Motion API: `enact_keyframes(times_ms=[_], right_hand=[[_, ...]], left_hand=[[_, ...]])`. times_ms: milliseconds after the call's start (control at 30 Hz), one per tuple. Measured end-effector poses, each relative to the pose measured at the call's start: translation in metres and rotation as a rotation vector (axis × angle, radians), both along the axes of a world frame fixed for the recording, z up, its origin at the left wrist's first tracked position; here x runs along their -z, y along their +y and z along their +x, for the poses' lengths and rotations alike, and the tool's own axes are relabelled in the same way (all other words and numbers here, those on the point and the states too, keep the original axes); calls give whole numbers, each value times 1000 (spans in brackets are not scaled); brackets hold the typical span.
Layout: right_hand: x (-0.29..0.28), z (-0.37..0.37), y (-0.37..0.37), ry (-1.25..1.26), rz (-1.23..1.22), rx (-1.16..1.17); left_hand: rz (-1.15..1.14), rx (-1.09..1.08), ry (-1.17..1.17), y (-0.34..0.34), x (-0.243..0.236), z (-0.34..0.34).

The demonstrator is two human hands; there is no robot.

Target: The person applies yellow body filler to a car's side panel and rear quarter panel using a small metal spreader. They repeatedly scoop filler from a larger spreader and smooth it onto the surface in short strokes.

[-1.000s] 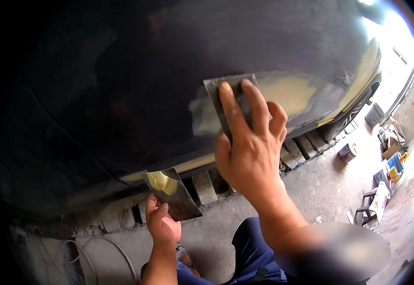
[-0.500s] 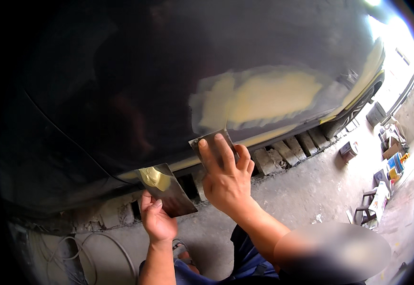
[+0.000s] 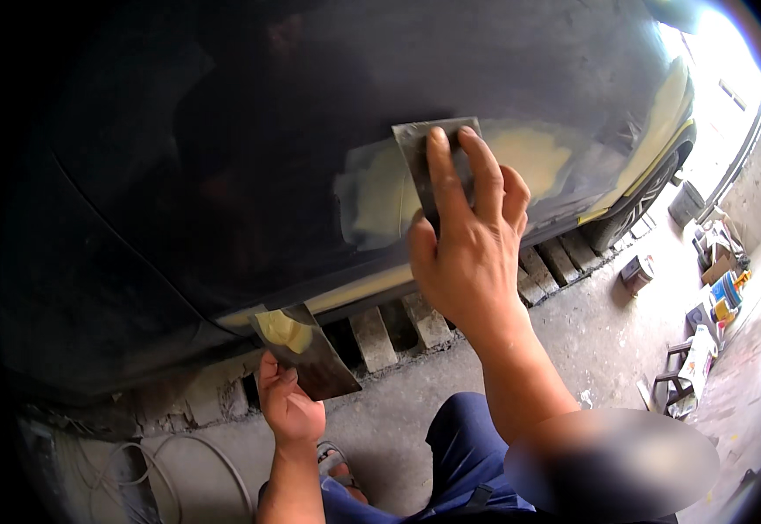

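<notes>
My right hand [image 3: 472, 258] grips a grey flat spreader [image 3: 417, 157], fingertips pressed on its face, over the pale yellow filler patch [image 3: 365, 208] on a dark car panel [image 3: 223, 140]. A thin line shows in the filler just left of the spreader. Lower and to the left, my left hand [image 3: 291, 400] holds a dark flat plate [image 3: 319, 371] carrying a lump of pale yellow putty [image 3: 284, 328], close to the filler-streaked lower edge of the car.
A wheel [image 3: 638, 210] is at right, with a dark bucket [image 3: 686, 203], a can [image 3: 635, 272], piled containers [image 3: 724, 295] and a black stool [image 3: 677, 384] on the concrete floor. A grated channel [image 3: 371, 341] runs along below the car. Hoses [image 3: 162, 463] lie at lower left.
My right hand with the spreader went down to the patch's lower edge half a second ago and is now back up, higher than a second ago. My left hand has barely moved.
</notes>
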State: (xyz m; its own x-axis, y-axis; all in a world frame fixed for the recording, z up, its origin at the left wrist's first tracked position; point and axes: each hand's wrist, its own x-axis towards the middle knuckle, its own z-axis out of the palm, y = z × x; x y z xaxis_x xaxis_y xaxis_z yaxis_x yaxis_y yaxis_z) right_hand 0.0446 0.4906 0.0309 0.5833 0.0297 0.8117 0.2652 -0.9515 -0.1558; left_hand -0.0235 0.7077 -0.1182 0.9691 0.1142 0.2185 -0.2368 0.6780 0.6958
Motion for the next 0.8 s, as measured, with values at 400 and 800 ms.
enact_keyframes(times_ms=[400, 800], right_hand=[[93, -16, 29, 200, -53, -70], [93, -72, -5, 324, 30, -178]], left_hand=[[2, -104, 101, 2, -3, 0], [144, -70, -17, -15, -15, -10]])
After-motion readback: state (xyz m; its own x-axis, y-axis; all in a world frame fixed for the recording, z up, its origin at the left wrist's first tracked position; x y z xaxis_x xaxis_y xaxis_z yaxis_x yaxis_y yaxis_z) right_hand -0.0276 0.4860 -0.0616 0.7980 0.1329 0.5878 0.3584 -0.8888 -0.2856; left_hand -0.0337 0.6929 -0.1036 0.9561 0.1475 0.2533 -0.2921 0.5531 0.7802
